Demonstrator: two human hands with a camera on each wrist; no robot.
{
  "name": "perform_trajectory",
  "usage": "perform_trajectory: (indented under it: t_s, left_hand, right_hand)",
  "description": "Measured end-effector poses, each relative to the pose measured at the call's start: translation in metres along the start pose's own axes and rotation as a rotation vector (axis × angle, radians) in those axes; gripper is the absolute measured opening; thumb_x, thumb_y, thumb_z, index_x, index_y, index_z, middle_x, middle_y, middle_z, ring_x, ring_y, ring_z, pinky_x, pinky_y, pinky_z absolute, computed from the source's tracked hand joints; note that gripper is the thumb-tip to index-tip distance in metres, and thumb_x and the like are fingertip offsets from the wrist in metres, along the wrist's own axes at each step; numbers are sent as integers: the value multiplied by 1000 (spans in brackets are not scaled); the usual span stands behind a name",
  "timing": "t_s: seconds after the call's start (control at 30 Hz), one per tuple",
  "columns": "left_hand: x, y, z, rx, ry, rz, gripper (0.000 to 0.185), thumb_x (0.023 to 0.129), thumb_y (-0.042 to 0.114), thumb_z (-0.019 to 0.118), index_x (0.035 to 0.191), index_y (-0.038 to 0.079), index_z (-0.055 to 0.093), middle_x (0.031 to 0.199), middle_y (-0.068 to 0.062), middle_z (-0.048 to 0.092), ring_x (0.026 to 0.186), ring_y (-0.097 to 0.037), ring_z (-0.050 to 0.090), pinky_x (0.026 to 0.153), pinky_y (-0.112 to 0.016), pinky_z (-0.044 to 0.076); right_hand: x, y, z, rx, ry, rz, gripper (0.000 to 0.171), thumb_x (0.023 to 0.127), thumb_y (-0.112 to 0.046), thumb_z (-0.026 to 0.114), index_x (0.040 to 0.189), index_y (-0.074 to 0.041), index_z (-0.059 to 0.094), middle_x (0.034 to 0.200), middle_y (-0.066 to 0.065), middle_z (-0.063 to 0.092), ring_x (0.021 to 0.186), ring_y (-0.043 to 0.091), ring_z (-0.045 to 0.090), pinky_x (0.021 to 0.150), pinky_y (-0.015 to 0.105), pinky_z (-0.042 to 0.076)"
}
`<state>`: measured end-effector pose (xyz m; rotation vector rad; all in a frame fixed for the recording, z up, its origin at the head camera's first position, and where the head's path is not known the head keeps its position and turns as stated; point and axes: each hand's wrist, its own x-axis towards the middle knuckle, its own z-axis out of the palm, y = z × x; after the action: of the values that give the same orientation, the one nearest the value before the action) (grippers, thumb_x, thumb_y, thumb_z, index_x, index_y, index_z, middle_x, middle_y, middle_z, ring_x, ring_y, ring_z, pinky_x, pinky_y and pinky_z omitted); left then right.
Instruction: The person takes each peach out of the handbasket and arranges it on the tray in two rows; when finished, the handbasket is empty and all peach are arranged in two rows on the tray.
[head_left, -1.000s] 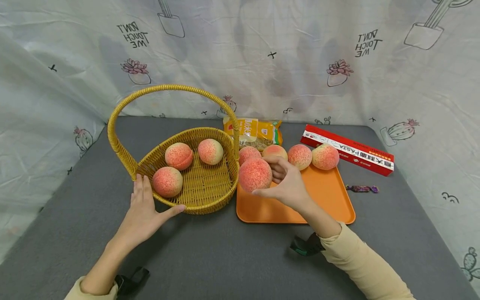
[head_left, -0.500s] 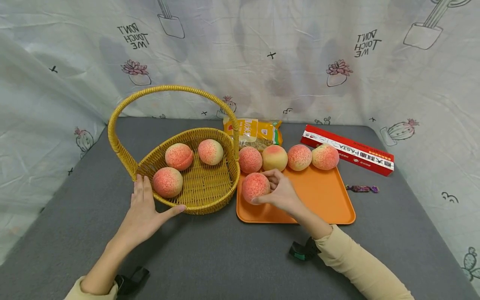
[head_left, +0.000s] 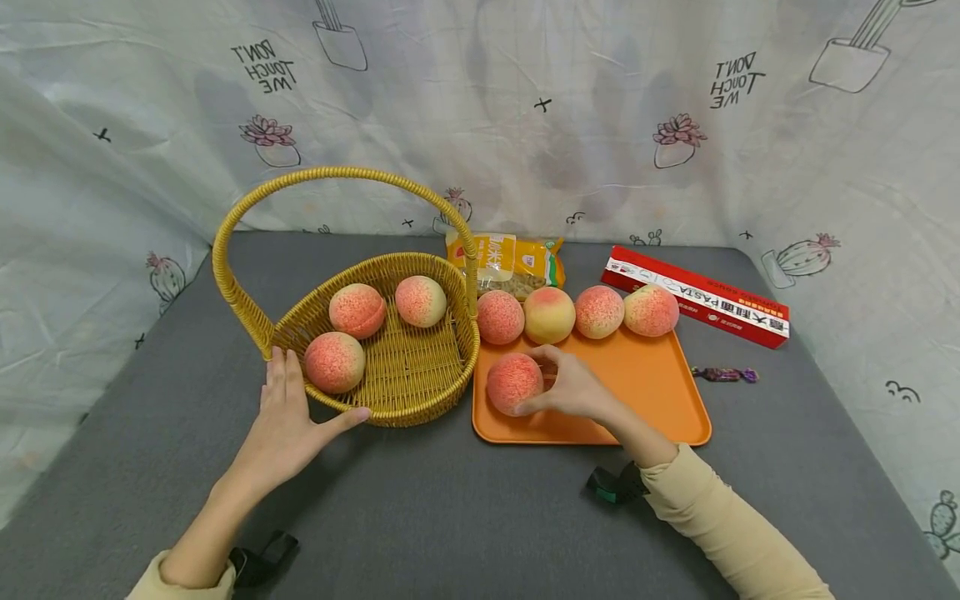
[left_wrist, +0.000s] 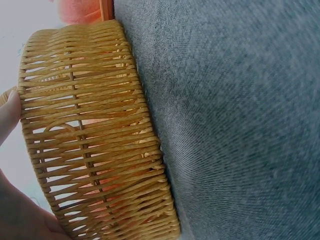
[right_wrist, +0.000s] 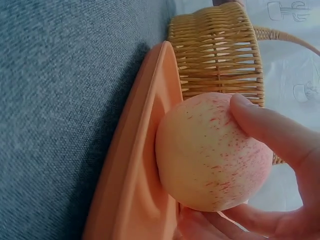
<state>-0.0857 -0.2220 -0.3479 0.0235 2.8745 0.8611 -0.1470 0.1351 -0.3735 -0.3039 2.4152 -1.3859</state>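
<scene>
**Peach in right hand, low over the tray's near-left corner**

Right hand (head_left: 573, 392) curls round a peach (head_left: 514, 383), thumb and fingertips clamped on its right side; fruit lies left of the palm, toward the wicker basket (head_left: 442, 392). Peach sits at or just above the orange tray (head_left: 660, 408); contact unclear. Round, no long axis; pale yellow, red-speckled skin (right_wrist: 212, 152). Left hand (head_left: 283, 421) rests flat against the basket's near wall, fingers straight, thumb spread

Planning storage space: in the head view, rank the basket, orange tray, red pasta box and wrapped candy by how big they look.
1. Basket
2. Tray
3. Pasta box, though it lies farther from the camera, so unsure against the tray
4. Candy
</scene>
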Motion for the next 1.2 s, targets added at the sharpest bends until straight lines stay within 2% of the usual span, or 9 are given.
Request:
perform_trajectory:
  t_s: [0.1, 0.23, 0.37, 0.47, 0.63, 0.77, 0.9, 1.03, 1.2]
  left_hand:
    - [0, 1, -1, 0, 1, 0, 127, 83, 63, 65, 147, -10, -16, 152, -26, -29, 140, -45, -22, 108, -68, 9]
    - [-1, 1, -2, 0, -4, -4, 127, 83, 63, 65, 147, -10, -17, 152, -26, -29, 140, -45, -22, 107, -69, 10]
    - [-1, 1, -2, 2, -3, -6, 127, 83, 63, 65, 147, -11, -17, 152, -26, -30, 140, -46, -22, 107, -69, 10]
    - [-1, 1, -3, 5, 1, -5, 127, 83, 63, 65, 147, -11, -17, 152, -26, -29, 140, -46, -21, 107, -69, 10]
    - [-1, 1, -3, 1, -2, -7, 127, 83, 63, 65, 147, -10, -17, 152, -26, -29, 140, -47, -20, 107, -69, 10]
    - [-2, 1, -3, 0, 0, -5, 127, 83, 63, 65, 147, -11, -16, 153, -26, -28, 140, -47, -20, 107, -69, 9]
    - [-2, 0, -3, 3, 4, -1, 127, 83, 63, 65, 147, -11, -16, 153, -27, -27, 140, -47, -20, 107, -69, 9]
    - [-1, -1, -2, 3, -1, -5, 127, 83, 63, 64, 147, -11, -16, 152, -27, -27, 140, -49, -19, 106, -70, 11]
    - [-1, -1, 1, -5, -6, -5, 127, 83, 63, 65, 147, -11, -15, 152, -28, -27, 140, -50, -18, 106, -71, 11]
  right_hand:
    - [0, -2, -2, -61, -3, -19, 80, 67, -14, 89, 134, 6, 51, 129, 24, 58, 117, 37, 58, 96, 44, 48]
    - [1, -5, 2, -90, -3, -42, 80, 66, -17, 90, 134, 4, 53, 127, 23, 60, 115, 36, 60, 95, 43, 49]
    - [3, -9, 6, -129, -27, -63, 82, 68, -20, 89, 137, 4, 50, 130, 22, 59, 118, 36, 58, 97, 45, 47]
    - [4, -17, 6, -209, -53, -91, 87, 70, -23, 88, 140, 5, 46, 133, 22, 56, 121, 37, 54, 99, 48, 45]
    - [5, -46, 2, -339, -34, -167, 88, 71, -24, 87, 140, 9, 44, 138, 23, 51, 126, 37, 49, 102, 50, 40]
    - [11, -78, 1, -373, -44, -240, 79, 75, -24, 85, 140, 3, 49, 139, 17, 52, 125, 32, 51, 100, 46, 44]
    - [28, -112, 10, -407, -124, -250, 77, 81, -28, 81, 146, -6, 45, 146, 10, 48, 131, 26, 47, 102, 42, 43]
    - [60, -139, 23, -479, -204, -218, 81, 85, -29, 78, 151, -8, 36, 151, 9, 41, 136, 26, 41, 106, 41, 39]
    - [109, -149, 40, -533, -237, -130, 86, 88, -32, 74, 154, -6, 26, 156, 10, 32, 140, 26, 33, 110, 39, 34]
